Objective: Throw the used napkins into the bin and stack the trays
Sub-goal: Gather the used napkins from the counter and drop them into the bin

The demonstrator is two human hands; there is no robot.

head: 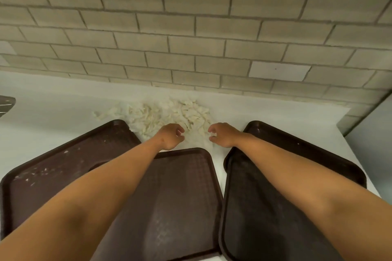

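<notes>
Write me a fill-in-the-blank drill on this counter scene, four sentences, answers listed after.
1. The crumpled napkins lie in a pile against the ___ wall.
2. The number of brown trays on the counter is ___.
3. The left hand and right hand reach toward the ___.
4. White crumbs speckle the tray on the ___ side.

Answers: tiled; three; napkins; left

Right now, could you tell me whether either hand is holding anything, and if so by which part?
Nothing is held. The left hand and right hand hover with loosely curled fingers at the near edge of the napkin pile.
</notes>
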